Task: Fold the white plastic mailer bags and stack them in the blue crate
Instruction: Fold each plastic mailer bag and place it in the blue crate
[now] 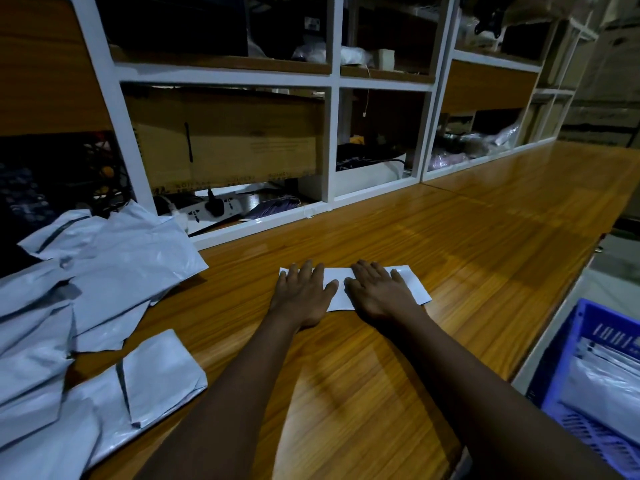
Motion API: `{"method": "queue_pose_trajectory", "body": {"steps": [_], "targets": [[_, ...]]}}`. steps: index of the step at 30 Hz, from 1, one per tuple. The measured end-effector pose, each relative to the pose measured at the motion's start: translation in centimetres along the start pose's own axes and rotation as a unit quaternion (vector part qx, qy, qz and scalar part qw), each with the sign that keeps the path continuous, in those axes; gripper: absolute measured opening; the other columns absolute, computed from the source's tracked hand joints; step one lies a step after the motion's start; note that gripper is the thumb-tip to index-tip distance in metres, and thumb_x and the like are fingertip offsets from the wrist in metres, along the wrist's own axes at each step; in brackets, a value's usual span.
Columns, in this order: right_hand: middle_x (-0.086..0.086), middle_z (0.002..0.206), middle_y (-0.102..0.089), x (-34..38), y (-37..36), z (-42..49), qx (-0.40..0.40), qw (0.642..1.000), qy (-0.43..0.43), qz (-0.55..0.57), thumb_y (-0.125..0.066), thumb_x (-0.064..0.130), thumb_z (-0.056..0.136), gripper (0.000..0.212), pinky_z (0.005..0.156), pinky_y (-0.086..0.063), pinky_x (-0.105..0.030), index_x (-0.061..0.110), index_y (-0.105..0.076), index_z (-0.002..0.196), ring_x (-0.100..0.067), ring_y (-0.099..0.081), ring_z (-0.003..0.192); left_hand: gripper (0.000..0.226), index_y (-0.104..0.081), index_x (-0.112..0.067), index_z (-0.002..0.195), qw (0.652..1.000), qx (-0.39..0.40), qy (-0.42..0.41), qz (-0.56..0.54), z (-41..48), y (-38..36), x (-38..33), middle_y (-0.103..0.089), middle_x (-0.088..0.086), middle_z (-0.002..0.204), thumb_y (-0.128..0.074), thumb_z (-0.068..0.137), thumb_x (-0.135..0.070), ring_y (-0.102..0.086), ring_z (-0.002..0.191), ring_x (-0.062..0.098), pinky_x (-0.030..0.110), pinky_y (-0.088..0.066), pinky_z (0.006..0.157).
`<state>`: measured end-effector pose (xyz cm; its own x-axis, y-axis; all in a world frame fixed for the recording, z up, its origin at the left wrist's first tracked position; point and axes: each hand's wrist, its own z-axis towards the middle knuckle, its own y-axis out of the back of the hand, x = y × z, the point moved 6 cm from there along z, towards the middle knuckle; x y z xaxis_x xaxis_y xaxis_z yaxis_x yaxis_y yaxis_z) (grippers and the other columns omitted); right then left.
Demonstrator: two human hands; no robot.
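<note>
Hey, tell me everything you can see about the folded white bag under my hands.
The folded mailer bag is a narrow white strip of smooth plastic, lying flat on the wooden table, long side running left to right. The left hand and right hand press on it with straight fingers, covering much of it; its ends and middle show.
</note>
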<state>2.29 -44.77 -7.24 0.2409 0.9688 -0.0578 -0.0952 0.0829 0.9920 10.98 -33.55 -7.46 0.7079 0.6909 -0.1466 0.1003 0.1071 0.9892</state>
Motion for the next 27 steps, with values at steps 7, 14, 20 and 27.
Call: {"method": "queue_pose_trajectory", "body": {"steps": [7,14,20,27], "targets": [[-0.018,0.164,-0.010,0.0,0.1,-1.0,0.029,0.999,-0.007,-0.027,-0.003,0.053,0.100,0.066,0.117,-0.014,-0.064,0.023,-0.025,0.154,-0.040,-0.006,0.151,0.096,0.010,-0.014,0.157,0.999,0.029,0.021,-0.020,-0.8,0.0,0.7,0.015,0.007,0.164,-0.018,0.090,-0.077,0.012,0.151,0.025,0.046,0.006,0.122],[-0.016,0.165,-0.001,-0.8,-0.1,-1.0,0.077,0.997,-0.013,-0.021,-0.007,0.058,0.101,0.063,0.119,-0.008,-0.061,0.031,-0.016,0.157,-0.038,0.002,0.152,0.104,0.009,-0.017,0.157,0.999,0.029,0.025,-0.015,-1.1,0.2,1.0,0.015,0.007,0.164,-0.024,0.084,-0.084,0.012,0.151,0.026,0.047,0.007,0.122],[-0.008,0.166,-0.002,-1.7,-0.1,-0.6,0.049,0.992,-0.083,0.084,-0.012,0.068,0.097,0.080,0.121,-0.004,-0.053,0.016,-0.008,0.158,-0.028,0.000,0.153,0.110,0.007,-0.017,0.157,0.999,0.028,0.037,-0.015,-0.9,0.3,1.3,0.012,0.006,0.165,-0.028,0.079,-0.088,0.010,0.152,0.025,0.050,0.005,0.121],[-0.009,0.166,0.000,-2.5,0.2,-1.7,0.053,0.992,-0.092,0.063,-0.021,0.076,0.091,0.093,0.120,-0.004,-0.052,0.014,-0.006,0.158,-0.027,-0.001,0.153,0.129,0.009,-0.017,0.157,0.997,0.041,0.056,-0.020,-1.2,-0.1,2.1,0.015,0.006,0.164,-0.025,0.062,-0.097,0.012,0.151,0.024,0.052,0.004,0.121]]}}
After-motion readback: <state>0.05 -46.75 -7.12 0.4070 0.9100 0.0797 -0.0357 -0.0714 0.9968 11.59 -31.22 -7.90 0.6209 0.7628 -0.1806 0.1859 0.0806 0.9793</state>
